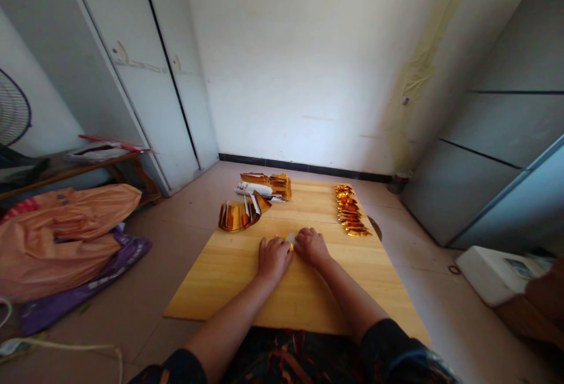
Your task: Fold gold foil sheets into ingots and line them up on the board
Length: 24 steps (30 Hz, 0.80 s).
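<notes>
Left hand [274, 258]: your fingers bend beside the small pale sheet [291, 238]; grip cannot be told.
Right hand [312, 247]: likewise bent, grip unclear.
Small pale sheet: between your hands, on the tabletop [220, 281].
Gold sheets [238, 216]: stacked beyond your left hand.
Folded gold pieces [349, 212]: row, far right.
Orange bag [57, 249]: floor, your left; contents hidden.

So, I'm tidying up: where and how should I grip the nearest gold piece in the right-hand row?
Probably pinch that gold piece by its right tip, from the near side: it lies crosswise, with the other pieces behind it.
</notes>
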Motion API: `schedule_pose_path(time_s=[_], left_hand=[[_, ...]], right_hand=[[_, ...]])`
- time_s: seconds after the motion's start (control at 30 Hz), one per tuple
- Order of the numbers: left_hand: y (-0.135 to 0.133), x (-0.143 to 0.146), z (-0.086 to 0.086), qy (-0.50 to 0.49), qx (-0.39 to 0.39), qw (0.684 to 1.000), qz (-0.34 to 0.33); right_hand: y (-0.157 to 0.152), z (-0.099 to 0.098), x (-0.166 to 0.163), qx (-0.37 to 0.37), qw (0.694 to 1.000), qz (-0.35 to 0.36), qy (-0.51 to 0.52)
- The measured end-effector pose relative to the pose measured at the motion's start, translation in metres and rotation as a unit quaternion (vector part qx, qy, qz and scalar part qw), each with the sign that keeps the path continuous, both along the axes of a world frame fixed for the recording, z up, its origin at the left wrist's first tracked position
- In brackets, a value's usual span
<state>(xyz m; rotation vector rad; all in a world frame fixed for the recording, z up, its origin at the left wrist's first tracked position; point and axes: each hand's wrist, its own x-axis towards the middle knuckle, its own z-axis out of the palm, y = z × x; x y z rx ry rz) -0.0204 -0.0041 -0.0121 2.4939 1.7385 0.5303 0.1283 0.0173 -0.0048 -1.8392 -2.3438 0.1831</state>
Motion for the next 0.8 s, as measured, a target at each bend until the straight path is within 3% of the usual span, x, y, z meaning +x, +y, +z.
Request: schedule_pose_path(time_s=[0.17, 0.3, 0.43, 0.63, 0.8], left_hand=[[0.013, -0.011, -0.010, -0.050, 0.002, 0.999, 0.014], [0.030, -0.028, -0.018, -0.098, -0.025, 0.993, -0.068], [0.045, -0.043, -0.021, -0.141, -0.058, 0.978, -0.140], [0.051, -0.049, -0.020, -0.131, -0.080, 0.975, -0.163], [0.050, -0.048, -0.020, -0.131, -0.075, 0.975, -0.163]], right_hand=[[-0.023, -0.003, -0.009, 0.012, 0.999, 0.030, -0.015], [-0.032, -0.001, -0.013, 0.004, 0.999, 0.041, -0.013], [-0.029, 0.002, -0.005, -0.016, 0.996, 0.090, 0.023], [-0.017, -0.012, 0.012, 0.009, 0.984, 0.146, 0.103], [-0.010, -0.016, 0.008, 0.011, 0.982, 0.134, 0.130]])
